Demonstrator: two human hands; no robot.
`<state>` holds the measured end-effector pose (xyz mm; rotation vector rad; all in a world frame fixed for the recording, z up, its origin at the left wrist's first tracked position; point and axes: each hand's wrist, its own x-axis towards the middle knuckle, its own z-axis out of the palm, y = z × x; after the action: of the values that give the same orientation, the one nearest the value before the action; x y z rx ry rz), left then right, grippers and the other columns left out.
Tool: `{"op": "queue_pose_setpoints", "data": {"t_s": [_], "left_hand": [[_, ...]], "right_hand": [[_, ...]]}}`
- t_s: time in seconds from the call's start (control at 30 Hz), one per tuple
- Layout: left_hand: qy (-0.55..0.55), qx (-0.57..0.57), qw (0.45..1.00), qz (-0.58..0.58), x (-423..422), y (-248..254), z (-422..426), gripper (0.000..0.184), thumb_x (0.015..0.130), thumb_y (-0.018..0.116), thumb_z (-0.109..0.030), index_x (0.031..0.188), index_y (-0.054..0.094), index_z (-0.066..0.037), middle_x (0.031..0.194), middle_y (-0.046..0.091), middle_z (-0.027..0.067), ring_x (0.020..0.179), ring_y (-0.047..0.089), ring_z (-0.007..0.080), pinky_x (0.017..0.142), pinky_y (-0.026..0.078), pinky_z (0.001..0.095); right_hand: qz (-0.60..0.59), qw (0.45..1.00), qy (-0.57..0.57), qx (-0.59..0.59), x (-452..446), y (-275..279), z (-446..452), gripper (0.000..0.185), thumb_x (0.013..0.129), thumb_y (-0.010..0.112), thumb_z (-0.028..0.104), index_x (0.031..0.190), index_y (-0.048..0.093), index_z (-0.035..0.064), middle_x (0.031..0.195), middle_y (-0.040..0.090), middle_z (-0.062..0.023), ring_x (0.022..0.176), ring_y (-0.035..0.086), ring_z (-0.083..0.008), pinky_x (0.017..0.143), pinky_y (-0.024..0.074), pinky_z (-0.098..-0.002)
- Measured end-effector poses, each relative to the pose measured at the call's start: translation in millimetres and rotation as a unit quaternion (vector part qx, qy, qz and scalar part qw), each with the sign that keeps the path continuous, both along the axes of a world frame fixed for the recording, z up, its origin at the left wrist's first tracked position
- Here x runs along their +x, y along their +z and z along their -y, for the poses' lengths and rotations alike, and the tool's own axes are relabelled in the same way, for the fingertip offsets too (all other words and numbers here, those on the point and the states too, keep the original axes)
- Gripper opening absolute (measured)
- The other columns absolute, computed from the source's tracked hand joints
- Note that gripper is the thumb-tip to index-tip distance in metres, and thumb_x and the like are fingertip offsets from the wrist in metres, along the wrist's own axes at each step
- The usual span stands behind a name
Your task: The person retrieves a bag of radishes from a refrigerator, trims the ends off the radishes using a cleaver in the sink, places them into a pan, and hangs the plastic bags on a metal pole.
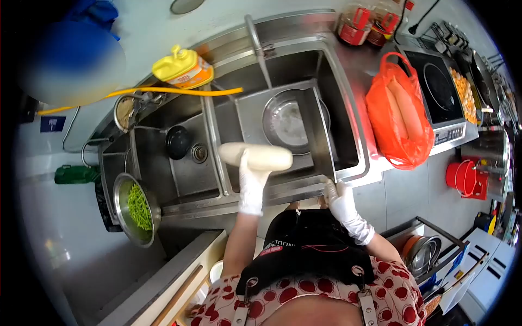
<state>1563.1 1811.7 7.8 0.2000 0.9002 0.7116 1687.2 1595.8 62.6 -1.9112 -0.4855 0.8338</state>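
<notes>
My left hand (252,187), in a white glove, grips a pale white radish (261,157) from below. The radish lies crosswise in the air over the divider between the two sink basins. My right hand (342,204), also gloved, is closed at the sink's front edge on a knife (318,133) with a long, wide grey blade. That blade points away from me over the right basin (343,146), and its handle is mostly hidden by my fingers. Beneath it, a round metal bowl (283,122) with water sits in the basin, partly covered by the blade.
A metal bowl of cut green vegetables (140,209) stands left of the sink. Behind are a yellow jug (185,68), an orange hose (163,90) and a faucet (255,41). To the right are a red plastic bag (399,114) and a cooktop (437,87).
</notes>
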Motion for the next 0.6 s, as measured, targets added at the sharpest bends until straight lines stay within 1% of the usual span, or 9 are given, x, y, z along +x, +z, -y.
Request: {"op": "queue_pose_setpoints", "data": {"t_s": [0.03, 0.07, 0.17, 0.2, 0.3, 0.33, 0.4, 0.53, 0.6], "left_hand": [[-0.024, -0.057, 0.998, 0.019, 20.2, -3.5, -1.2, 0.065, 0.081, 0.064, -0.045, 0.128, 0.041, -0.007, 0.128, 0.048, 0.0154, 0.121, 0.044, 0.0343, 0.101, 0.035, 0.0578], [-0.049, -0.092, 0.993, 0.055, 36.6, -17.9, -2.9, 0.064, 0.080, 0.062, -0.047, 0.127, 0.041, -0.009, 0.126, 0.048, 0.0152, 0.120, 0.043, 0.0356, 0.100, 0.035, 0.0602], [-0.077, -0.107, 0.990, 0.053, 83.6, -28.5, 6.3, 0.065, 0.082, 0.056, -0.052, 0.128, 0.042, -0.009, 0.127, 0.048, 0.0159, 0.119, 0.045, 0.0366, 0.098, 0.037, 0.0594], [-0.093, -0.109, 0.988, 0.061, 93.0, -34.2, 8.5, 0.064, 0.083, 0.054, -0.053, 0.127, 0.042, -0.009, 0.128, 0.047, 0.0159, 0.119, 0.045, 0.0367, 0.098, 0.037, 0.0587], [-0.117, -0.135, 0.982, 0.060, 115.4, -42.2, 12.1, 0.061, 0.085, 0.048, -0.055, 0.127, 0.044, -0.009, 0.129, 0.047, 0.0156, 0.119, 0.045, 0.0368, 0.099, 0.038, 0.0567], [-0.110, -0.157, 0.981, 0.044, 121.1, -37.9, 14.4, 0.060, 0.086, 0.047, -0.055, 0.126, 0.045, -0.010, 0.129, 0.048, 0.0153, 0.120, 0.045, 0.0367, 0.099, 0.038, 0.0561], [-0.081, -0.200, 0.976, 0.007, 132.1, -20.5, 19.1, 0.058, 0.087, 0.044, -0.055, 0.125, 0.048, -0.011, 0.128, 0.050, 0.0140, 0.121, 0.045, 0.0349, 0.099, 0.039, 0.0536], [-0.065, -0.192, 0.979, 0.002, 129.7, -9.2, 24.3, 0.059, 0.087, 0.044, -0.056, 0.128, 0.045, -0.014, 0.128, 0.050, 0.0122, 0.119, 0.048, 0.0319, 0.098, 0.040, 0.0517], [-0.097, -0.134, 0.986, 0.017, 119.9, 7.0, 26.2, 0.056, 0.090, 0.041, -0.054, 0.128, 0.044, -0.013, 0.127, 0.050, 0.0117, 0.117, 0.049, 0.0319, 0.098, 0.041, 0.0526]], "right_hand": [[-0.021, 1.000, -0.008, -0.004, 9.4, 16.9, 5.9, 0.020, 0.093, 0.052, 0.014, 0.099, 0.063, -0.0020, 0.059, 0.056, -0.0173, 0.050, 0.056, -0.0285, 0.049, 0.0418, -0.0354], [-0.040, 0.999, -0.027, -0.010, 14.6, 21.3, 14.0, 0.019, 0.093, 0.051, 0.011, 0.099, 0.063, -0.0022, 0.062, 0.057, -0.0198, 0.055, 0.057, -0.0342, 0.052, 0.0433, -0.0376], [0.083, 0.996, -0.037, -0.012, 26.3, 20.3, 41.6, 0.017, 0.092, 0.050, 0.008, 0.098, 0.062, -0.0021, 0.068, 0.059, -0.0222, 0.062, 0.058, -0.0397, 0.056, 0.0444, -0.0397], [0.106, 0.993, -0.049, 0.006, 30.0, 22.5, 47.4, 0.014, 0.090, 0.052, 0.005, 0.097, 0.061, -0.0022, 0.076, 0.061, -0.0238, 0.069, 0.058, -0.0430, 0.059, 0.0461, -0.0411], [0.193, 0.978, -0.074, 0.003, 37.2, 19.2, 60.4, 0.013, 0.087, 0.054, 0.005, 0.096, 0.060, -0.0034, 0.081, 0.061, -0.0244, 0.071, 0.059, -0.0430, 0.061, 0.0476, -0.0424], [0.225, 0.973, -0.052, -0.030, 40.6, 13.7, 64.2, 0.018, 0.081, 0.058, 0.004, 0.098, 0.058, -0.0033, 0.081, 0.061, -0.0222, 0.071, 0.060, -0.0407, 0.062, 0.0487, -0.0425], [0.286, 0.957, -0.017, -0.053, 47.3, 12.1, 63.2, 0.023, 0.078, 0.059, 0.005, 0.099, 0.057, -0.0022, 0.078, 0.059, -0.0187, 0.068, 0.060, -0.0374, 0.060, 0.0486, -0.0418], [0.357, 0.926, 0.080, -0.090, 50.7, 25.2, 45.1, 0.027, 0.076, 0.060, 0.004, 0.102, 0.056, -0.0017, 0.077, 0.059, -0.0152, 0.068, 0.061, -0.0321, 0.057, 0.0486, -0.0393], [0.379, 0.916, 0.109, -0.077, 45.9, 28.9, 33.1, 0.029, 0.074, 0.061, 0.005, 0.102, 0.056, -0.0012, 0.074, 0.056, -0.0129, 0.064, 0.059, -0.0295, 0.055, 0.0480, -0.0383]]}}
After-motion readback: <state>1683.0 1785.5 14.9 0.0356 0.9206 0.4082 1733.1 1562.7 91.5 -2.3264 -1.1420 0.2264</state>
